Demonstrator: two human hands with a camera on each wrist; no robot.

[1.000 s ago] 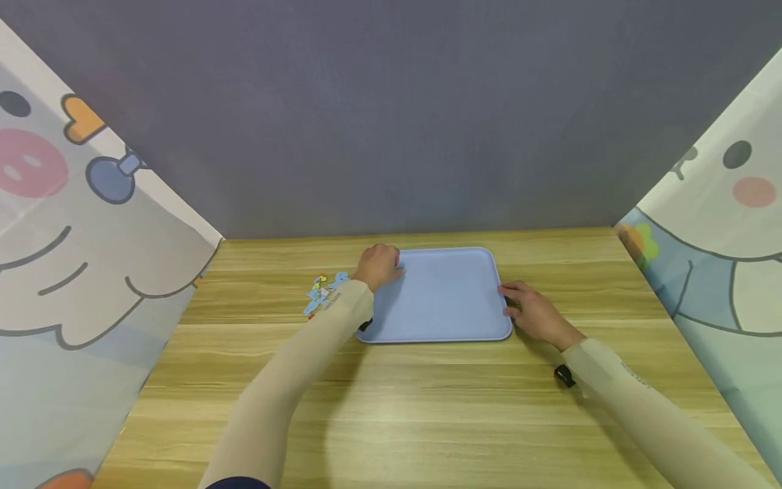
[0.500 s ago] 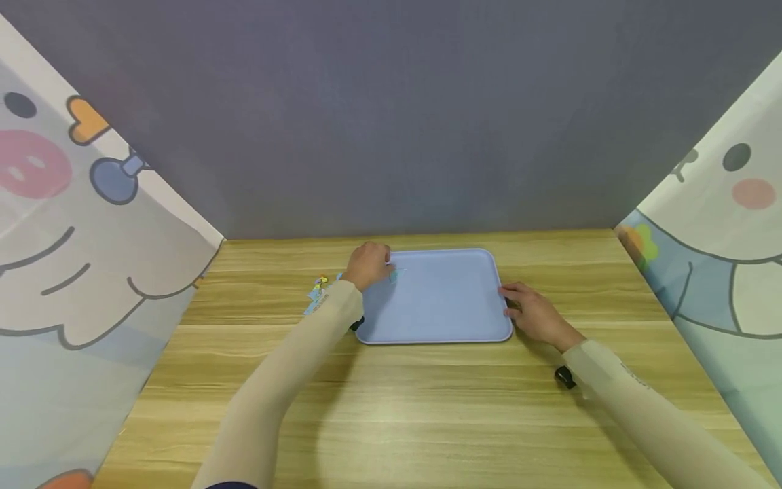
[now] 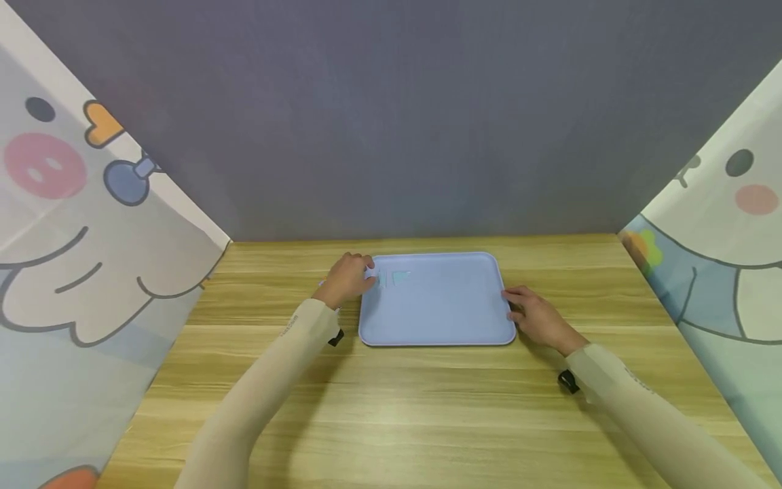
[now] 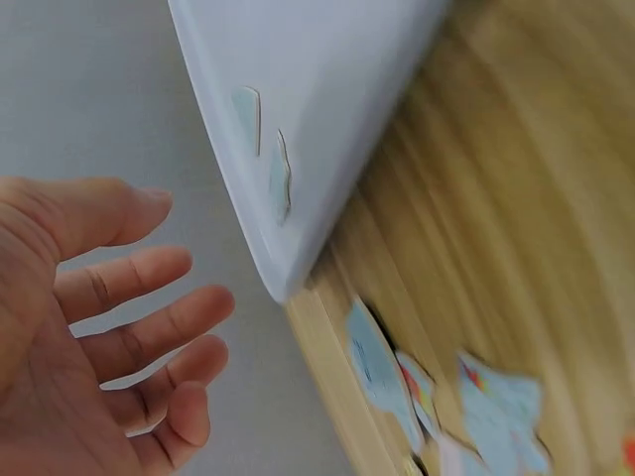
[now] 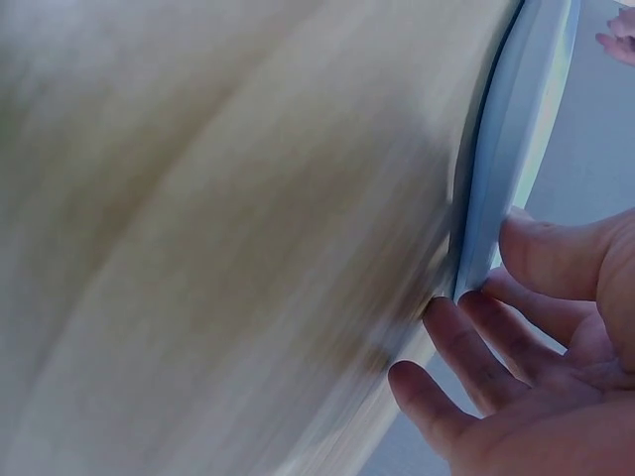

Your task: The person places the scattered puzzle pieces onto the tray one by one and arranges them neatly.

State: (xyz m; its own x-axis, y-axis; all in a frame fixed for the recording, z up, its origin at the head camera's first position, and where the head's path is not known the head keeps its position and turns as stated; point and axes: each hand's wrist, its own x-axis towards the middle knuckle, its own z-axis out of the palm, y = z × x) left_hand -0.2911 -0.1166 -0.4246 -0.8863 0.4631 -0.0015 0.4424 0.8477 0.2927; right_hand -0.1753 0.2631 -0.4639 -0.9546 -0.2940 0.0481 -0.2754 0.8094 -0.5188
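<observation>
Left hand (image 3: pixel 347 278), wide and empty, shifts leftward from two pieces (image 4: pixel 280 178); right hand (image 3: pixel 540 320) pinches their tray (image 3: pixel 436 312) by its rim.

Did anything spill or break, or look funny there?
Nothing looks spilled or broken, though the close view is blurry. The messiest bit is the loose pieces bunched on the wooden table beside the tray, while two small pieces sit apart inside it.

A grey wall (image 3: pixel 391 122) rises behind a wood-grain table (image 3: pixel 415 414) between cartoon-printed panels (image 3: pixel 49 272).
</observation>
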